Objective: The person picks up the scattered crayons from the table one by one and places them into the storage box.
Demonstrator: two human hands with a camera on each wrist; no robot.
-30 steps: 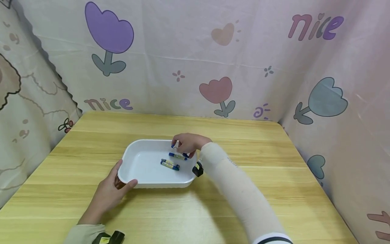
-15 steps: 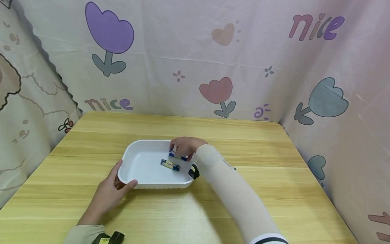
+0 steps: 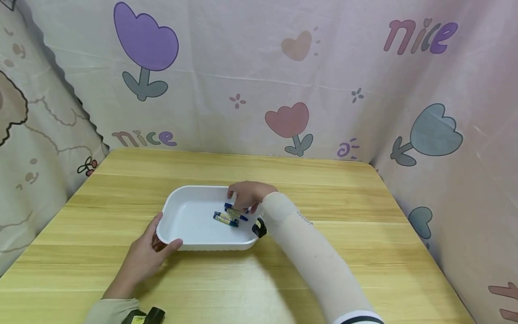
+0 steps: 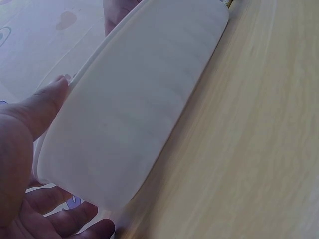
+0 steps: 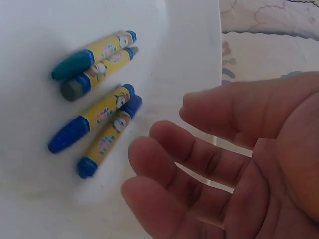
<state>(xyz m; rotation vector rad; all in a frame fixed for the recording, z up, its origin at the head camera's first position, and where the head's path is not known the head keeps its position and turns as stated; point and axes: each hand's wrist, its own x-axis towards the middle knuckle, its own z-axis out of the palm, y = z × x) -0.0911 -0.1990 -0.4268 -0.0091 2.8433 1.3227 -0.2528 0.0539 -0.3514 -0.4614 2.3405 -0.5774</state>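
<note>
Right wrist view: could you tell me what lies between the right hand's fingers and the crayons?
Nothing: only bare white tray floor separates the right hand from the crayons.

Both hands are bare. The right arm wears a long, close-fitting cream sleeve (image 3: 315,256) running from the wrist nearly to the picture's lower edge, with small dark lettering near the wrist, too small to read, and a white cuff edged by a dark band at its upper end. A small black device (image 3: 259,227) with a yellow mark sits at that wrist. The left sleeve (image 3: 109,311) is pale greenish-beige; a black device (image 3: 146,316), perhaps a wrist camera, shows beside it.
</note>
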